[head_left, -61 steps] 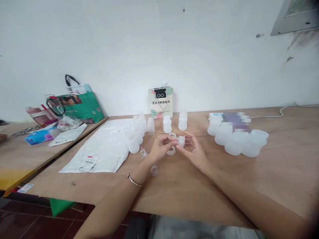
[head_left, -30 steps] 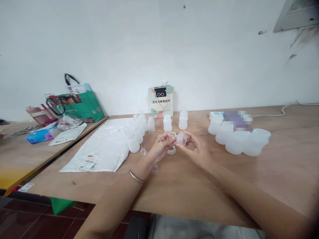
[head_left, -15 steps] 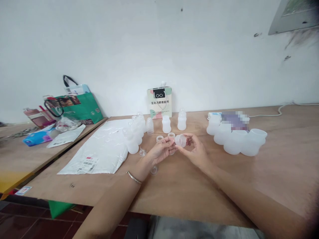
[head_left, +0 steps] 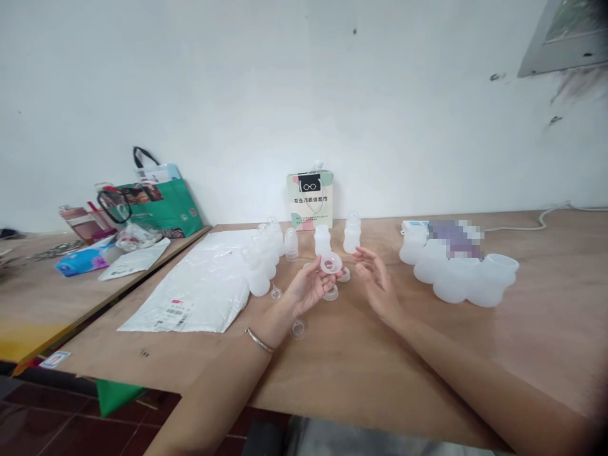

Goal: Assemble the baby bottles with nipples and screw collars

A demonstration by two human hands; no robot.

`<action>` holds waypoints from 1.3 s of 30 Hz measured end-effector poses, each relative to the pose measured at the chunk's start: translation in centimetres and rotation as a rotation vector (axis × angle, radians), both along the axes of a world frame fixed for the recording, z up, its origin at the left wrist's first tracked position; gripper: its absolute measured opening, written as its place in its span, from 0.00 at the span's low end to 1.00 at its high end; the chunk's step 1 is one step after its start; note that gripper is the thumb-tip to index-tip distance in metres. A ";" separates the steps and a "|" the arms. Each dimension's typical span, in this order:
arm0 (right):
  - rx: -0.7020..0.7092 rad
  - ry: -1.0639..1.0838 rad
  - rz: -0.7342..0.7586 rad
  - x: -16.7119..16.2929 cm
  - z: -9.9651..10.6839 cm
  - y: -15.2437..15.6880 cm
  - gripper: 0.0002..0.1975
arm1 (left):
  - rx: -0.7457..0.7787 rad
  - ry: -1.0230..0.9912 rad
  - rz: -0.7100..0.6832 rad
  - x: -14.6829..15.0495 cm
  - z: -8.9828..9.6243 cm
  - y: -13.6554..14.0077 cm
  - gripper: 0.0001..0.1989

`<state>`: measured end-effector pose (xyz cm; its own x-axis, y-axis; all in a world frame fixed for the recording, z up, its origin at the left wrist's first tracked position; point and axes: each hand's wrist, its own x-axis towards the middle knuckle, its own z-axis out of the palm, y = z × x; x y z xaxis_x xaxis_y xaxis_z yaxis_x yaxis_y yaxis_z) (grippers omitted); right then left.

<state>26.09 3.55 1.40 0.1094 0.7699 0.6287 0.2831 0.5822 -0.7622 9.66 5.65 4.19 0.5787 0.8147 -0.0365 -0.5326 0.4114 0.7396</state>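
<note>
Between the thumb and fingers of my left hand [head_left: 308,288] is a translucent plastic screw ring [head_left: 331,263] of a baby bottle, its round opening facing me. My right hand [head_left: 377,285] is apart from it on the right, fingers loosely spread, holding nothing. Another ring [head_left: 331,293] lies on the table just below, partly behind my left fingers. A clear teat [head_left: 276,292] and a small round clear piece [head_left: 297,329] lie left of and below my left hand. Behind the hands stand an open bottle [head_left: 322,240], a capped bottle [head_left: 353,234] and a clear dome cap [head_left: 291,244].
Several capped bottles [head_left: 259,278] stand in a row at the left, by a white plastic mailer [head_left: 190,285]. Several open bottles [head_left: 451,282] cluster on the right near a pixelated item [head_left: 453,237]. A paper bag [head_left: 310,201] leans against the wall; a green bag [head_left: 166,206] is far left.
My right hand has let go of the ring and moved away to the right, its fingers opening. My left hand keeps the ring, now turned with its opening toward me.
</note>
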 end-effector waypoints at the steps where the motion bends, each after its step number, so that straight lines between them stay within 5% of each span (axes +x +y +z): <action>1: -0.037 0.023 -0.018 0.0 -0.3 1.2 0.19 | -0.031 -0.013 0.021 -0.1 0.0 0.2 0.17; 9: -0.205 0.016 -0.106 -3.1 -1.5 12.6 0.28 | -0.108 -0.102 0.118 -0.3 0.1 0.5 0.14; 13: -0.229 -0.001 -0.131 -4.6 -1.1 15.1 0.32 | -0.103 -0.138 0.173 -0.5 0.5 0.3 0.13; 17: -0.254 -0.016 -0.138 -5.2 -0.7 15.7 0.25 | -0.091 -0.140 0.176 -0.8 0.6 0.3 0.13; 21: -0.201 0.016 -0.170 -5.3 -0.1 13.8 0.24 | -0.033 -0.136 0.199 -1.0 0.5 0.6 0.14; 27: -0.035 0.018 -0.083 -3.4 -1.2 6.0 0.29 | 0.163 -0.073 0.450 -0.9 -0.1 0.9 0.09; 33: -0.161 -0.181 0.037 -0.7 -1.3 -0.4 0.27 | 0.415 0.141 0.511 -0.4 -0.5 0.6 0.14; 39: -0.113 -0.328 -0.012 -0.3 0.1 -2.1 0.23 | 0.712 0.388 0.505 0.2 -0.6 -0.5 0.15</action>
